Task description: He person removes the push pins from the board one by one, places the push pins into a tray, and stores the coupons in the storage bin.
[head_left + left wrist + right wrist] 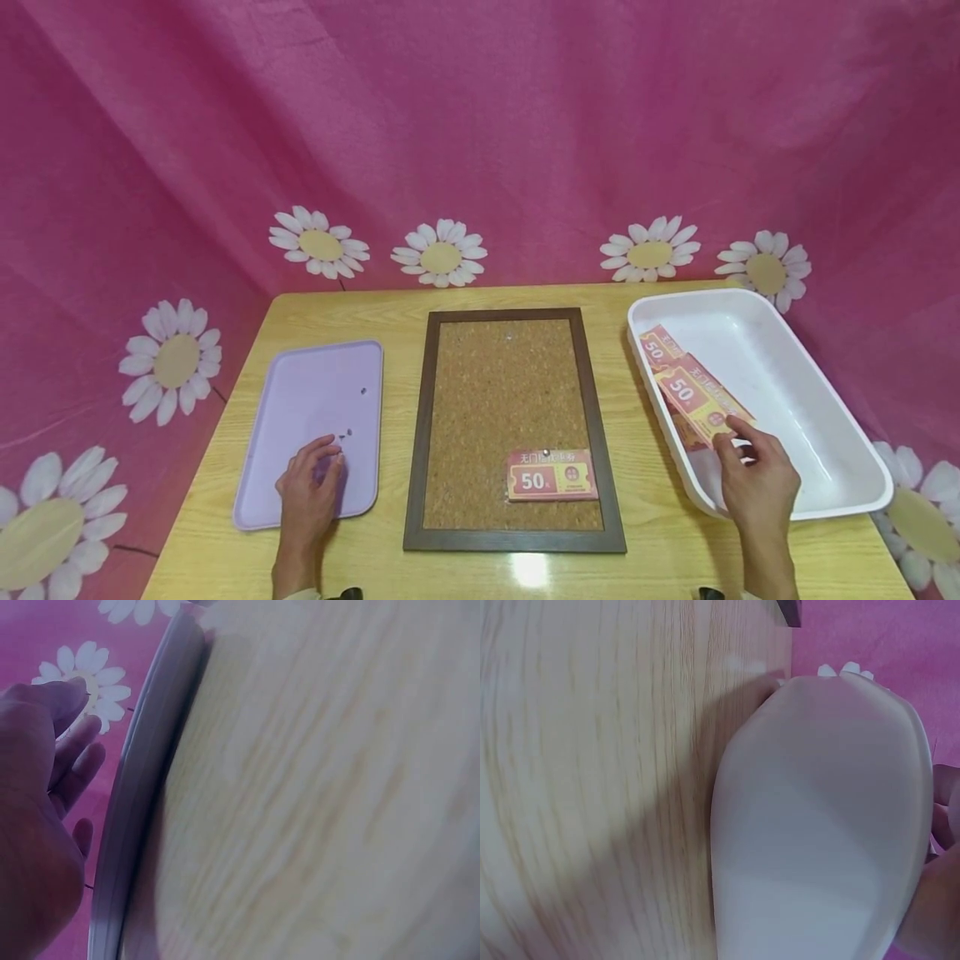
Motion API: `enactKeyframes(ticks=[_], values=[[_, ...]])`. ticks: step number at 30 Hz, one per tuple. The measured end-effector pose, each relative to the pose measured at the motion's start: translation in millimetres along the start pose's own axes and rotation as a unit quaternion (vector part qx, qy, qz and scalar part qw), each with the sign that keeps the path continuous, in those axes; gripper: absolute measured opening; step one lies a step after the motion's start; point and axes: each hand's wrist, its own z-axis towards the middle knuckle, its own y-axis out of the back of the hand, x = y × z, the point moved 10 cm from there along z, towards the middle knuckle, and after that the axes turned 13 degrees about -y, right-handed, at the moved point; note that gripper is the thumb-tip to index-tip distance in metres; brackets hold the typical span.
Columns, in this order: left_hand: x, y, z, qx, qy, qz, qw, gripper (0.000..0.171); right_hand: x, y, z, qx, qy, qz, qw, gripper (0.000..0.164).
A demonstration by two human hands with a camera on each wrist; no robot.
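Note:
Over the purple tray (322,383) my left hand (311,487) has its fingers bent, the thumb close to the index finger. In the left wrist view a thin dark point, like a thumbtack's pin (88,694), sticks out at the fingertips. Several small silver thumbtacks (363,391) lie on the tray. My right hand (759,479) reaches into the white bin (795,417) and pinches the near corner of a red-and-yellow coupon (686,387). More coupons lie under it. Most of that hand is hidden behind the bin wall in the right wrist view.
Between tray and bin lies a framed cork board (502,383). A coupon (551,483) sits at its lower right with a silver thumbtack (546,452) at its top edge. A pink curtain with daisies (480,125) stands behind the wooden table (405,317).

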Motion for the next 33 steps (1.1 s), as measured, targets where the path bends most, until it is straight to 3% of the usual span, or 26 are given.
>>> enactKeyframes(ticks=[8, 14, 22, 28, 33], values=[[2.2, -4.9, -2.8, 0.014, 0.011, -0.002, 0.9998, 0.010, -1.3, -3.8, 1.2, 0.013, 0.008, -0.045, 0.999, 0.029], [6.4, -10.5, -5.7, 0.050, 0.017, 0.021, 0.9984, 0.009, -5.1, -15.5, 2.3, 0.052, -0.011, -0.101, 0.993, 0.032], [12.6, -17.1, -8.5, 0.104, 0.042, 0.050, 0.9925, 0.013, -4.4, -24.7, 2.3, 0.077, -0.001, -0.143, 0.987, 0.034], [14.6, -21.4, -7.9, 0.128, 0.056, 0.063, 0.9883, 0.014, -9.5, -33.0, 2.9, 0.125, -0.017, -0.175, 0.976, 0.036], [15.3, -23.8, -8.8, 0.144, 0.064, 0.073, 0.9847, 0.016, -16.4, -41.2, 0.9, 0.175, -0.027, -0.207, 0.962, 0.038]])
